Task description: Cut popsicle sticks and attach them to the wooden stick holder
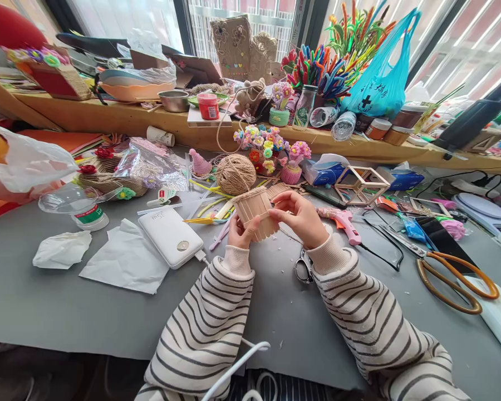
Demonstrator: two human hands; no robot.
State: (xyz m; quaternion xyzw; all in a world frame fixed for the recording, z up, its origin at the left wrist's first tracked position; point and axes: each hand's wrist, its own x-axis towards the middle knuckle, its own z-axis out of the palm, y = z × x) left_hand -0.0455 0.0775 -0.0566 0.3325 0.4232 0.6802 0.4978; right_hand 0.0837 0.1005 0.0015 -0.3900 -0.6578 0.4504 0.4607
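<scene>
A small cup-shaped holder of upright wooden craft sticks is held up over the grey table. My left hand grips its lower left side, thumb across the front. With thumb and forefinger, my right hand pinches a thin wooden strip at the holder's right side. Twine lines the holder's upper rim. Behind it sits a ball of jute twine. To the right of my right hand lies a pink hot glue gun. Under my right wrist is a dark-framed oval item, partly hidden by the sleeve.
A white power bank and paper napkins lie to the left. Large orange-handled scissors and a black phone lie right. Behind stand a wooden stick frame and crocheted flowers. A white cable crosses the front edge.
</scene>
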